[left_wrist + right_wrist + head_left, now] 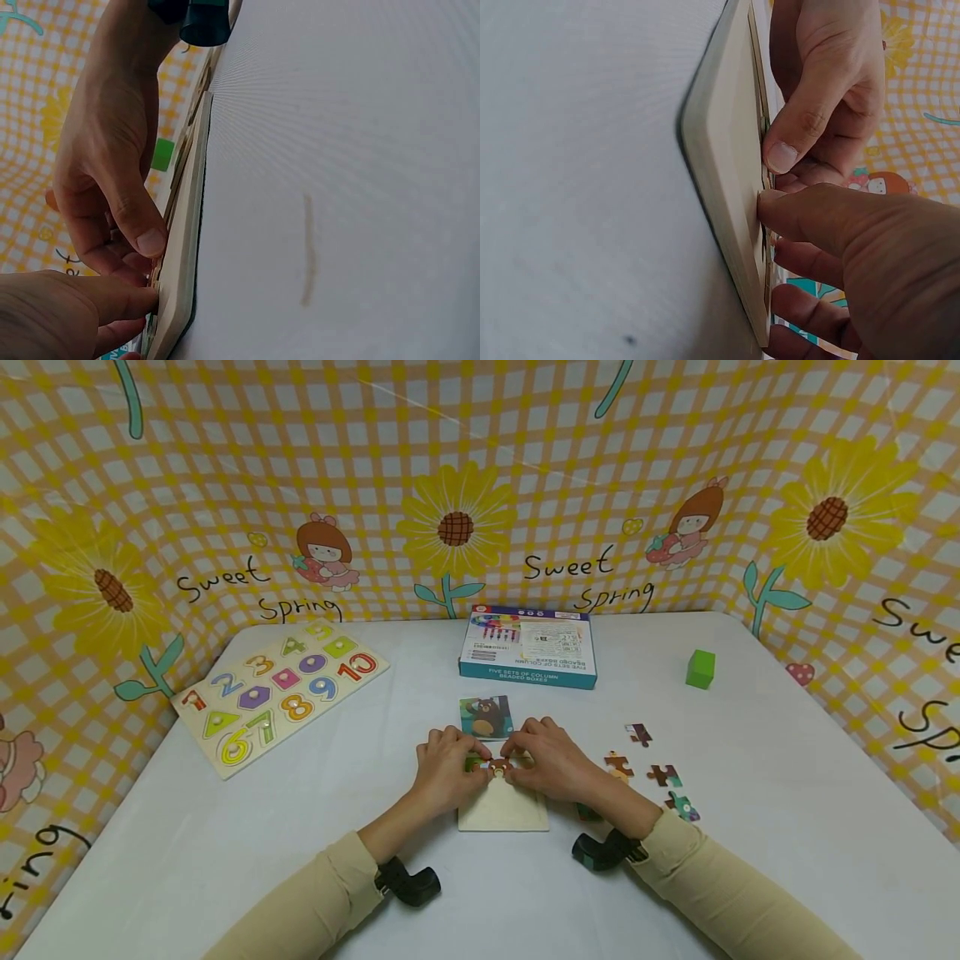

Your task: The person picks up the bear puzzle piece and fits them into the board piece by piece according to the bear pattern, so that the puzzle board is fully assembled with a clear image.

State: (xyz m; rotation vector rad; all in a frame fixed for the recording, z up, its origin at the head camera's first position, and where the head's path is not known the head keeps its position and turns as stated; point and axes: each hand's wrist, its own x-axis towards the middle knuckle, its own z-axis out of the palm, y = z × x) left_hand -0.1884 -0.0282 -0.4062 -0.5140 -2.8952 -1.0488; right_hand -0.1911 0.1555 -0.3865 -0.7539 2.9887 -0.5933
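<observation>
My left hand [450, 768] and right hand [551, 762] meet over a small light wooden puzzle tray [502, 814]. Between them lies a brown puzzle piece with a bear's face [498, 767], and each hand has its thumb and fingers curled in at its edges. A green piece [473, 763] shows beside it, under the left fingers. In the right wrist view the right thumb [784, 206] presses low against the tray. The left wrist view shows both thumbs close together over the tray's surface, with the piece mostly hidden.
A bear picture card [486, 717] lies just behind the tray. Loose puzzle pieces [664, 775] are scattered beside the right forearm. Further back stand a blue-edged box [525, 673] and a green block [701, 669]. A number-and-shape board [277, 693] lies at left.
</observation>
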